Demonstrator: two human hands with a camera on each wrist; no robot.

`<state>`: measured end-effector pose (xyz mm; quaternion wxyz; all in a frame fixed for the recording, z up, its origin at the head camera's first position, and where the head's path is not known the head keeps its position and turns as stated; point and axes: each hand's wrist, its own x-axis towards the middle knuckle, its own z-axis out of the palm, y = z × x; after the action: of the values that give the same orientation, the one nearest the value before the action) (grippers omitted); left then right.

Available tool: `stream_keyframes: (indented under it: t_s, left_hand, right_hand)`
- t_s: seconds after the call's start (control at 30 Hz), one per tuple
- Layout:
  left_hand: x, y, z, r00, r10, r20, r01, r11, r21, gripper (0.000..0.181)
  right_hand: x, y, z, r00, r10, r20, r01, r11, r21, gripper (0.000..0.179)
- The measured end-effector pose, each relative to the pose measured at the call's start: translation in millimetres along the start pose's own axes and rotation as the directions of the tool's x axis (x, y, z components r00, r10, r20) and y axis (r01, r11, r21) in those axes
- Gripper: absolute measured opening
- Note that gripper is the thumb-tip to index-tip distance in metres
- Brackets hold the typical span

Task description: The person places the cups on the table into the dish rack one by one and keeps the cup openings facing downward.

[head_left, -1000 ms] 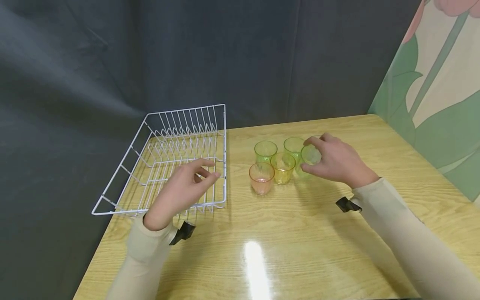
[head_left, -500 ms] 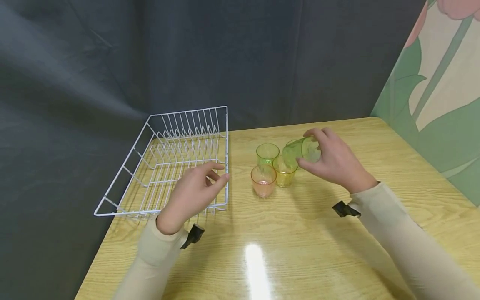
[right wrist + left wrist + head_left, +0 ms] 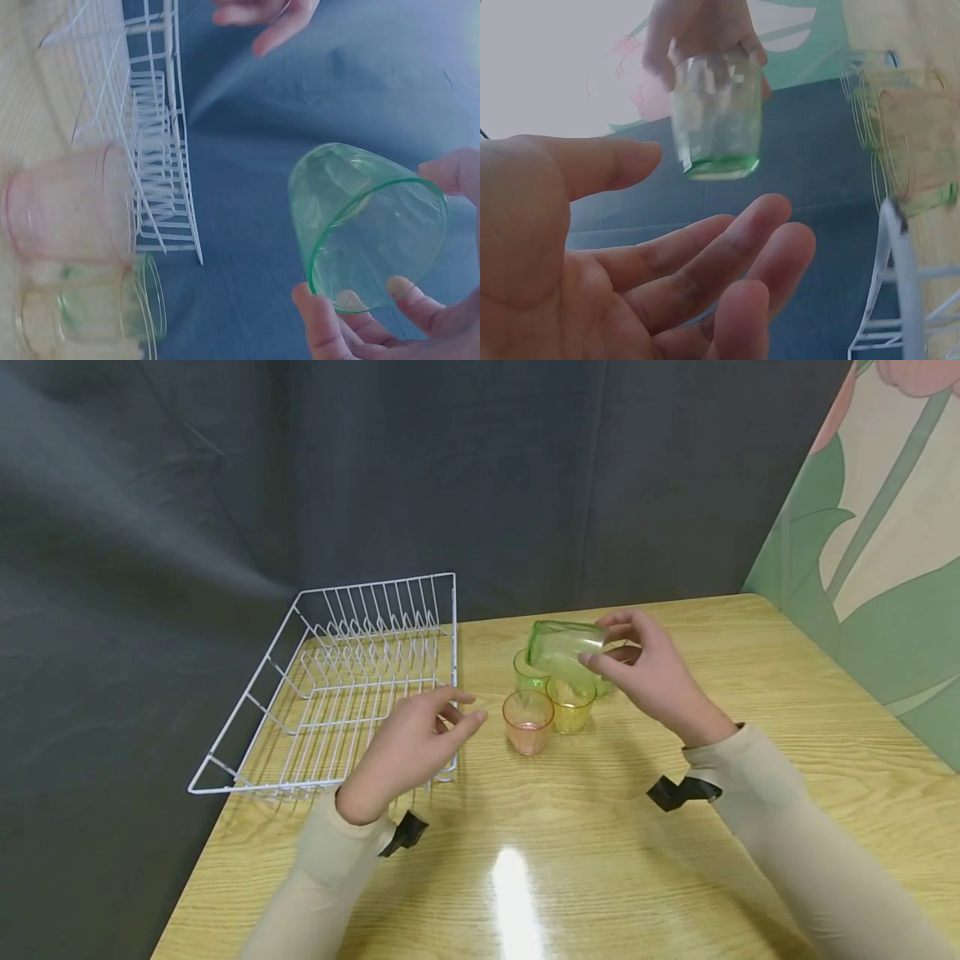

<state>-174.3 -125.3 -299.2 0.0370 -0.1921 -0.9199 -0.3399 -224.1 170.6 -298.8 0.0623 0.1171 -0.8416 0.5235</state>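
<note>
Green cup (image 3: pixel 566 647): in the air above the other cups, on its side, base pointing left, mouth toward the right palm.
Cup handling: probably light and stiff; smooth wall may slip. Glass or plastic, can't tell; treat as fragile.
Cup hold: rim end or mid-wall, modest squeeze; leaves base free.
Left hand (image 3: pixel 412 739): beside the right rim of the rack (image 3: pixel 255 789), palm turned toward green cup, fingers (image 3: pixel 761 225) apart and slightly bent, holding nothing.
Right hand (image 3: pixel 648 672): thumb and fingers grip green cup round its rim; forearm reaches in from the near right.
Rack spot: along left edge of worktop (image 3: pixel 585 860).
Standing cups: pink (image 3: pixel 528 727) nearest, yellow (image 3: pixel 572 710) just beyond, greens (image 3: pixel 531 677) behind, toward far edge.
</note>
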Motion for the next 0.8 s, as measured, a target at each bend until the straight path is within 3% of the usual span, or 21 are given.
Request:
stream_keyframes:
  t_s: [0.27,0.57,0.8]
  left_hand:
    - [9.8,7.9,11.0,1.0,0.015,0.023,-0.014,1.0,-0.025,0.043]
    - [22.1,12.9,22.5,0.997,0.039,0.063,-0.028,0.985,-0.168,0.047]
    - [26.9,14.8,32.2,0.996,0.03,0.084,-0.008,0.968,-0.251,0.054]
  right_hand:
    - [0.0,-7.2,10.6,0.998,0.035,0.06,-0.045,0.983,0.178,0.053]
    - [-4.9,-11.2,25.9,0.997,-0.053,0.058,0.03,0.941,0.336,0.039]
    - [-8.9,-9.6,36.7,0.99,-0.08,0.118,0.029,0.922,0.386,0.038]
